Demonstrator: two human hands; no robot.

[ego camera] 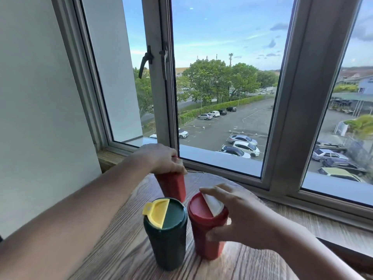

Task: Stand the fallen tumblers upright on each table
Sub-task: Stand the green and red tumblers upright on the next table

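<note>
Three tumblers stand upright on a round wooden table (121, 249) by the window. The dark green tumbler (166, 237) with a yellow flip lid is nearest me. To its right stands a red tumbler with a white flip lid (205, 225); my right hand (236, 217) wraps around its top, thumb on the side and fingers over the lid. Behind them is a second red tumbler (173, 186); my left hand (161, 158) covers its lid and grips the top.
The table's far edge nearly meets a wooden sill (323, 221) under a large metal-framed window (290, 110). A white wall (40, 118) stands at the left. Two black window handles (147, 61) hang on the frame.
</note>
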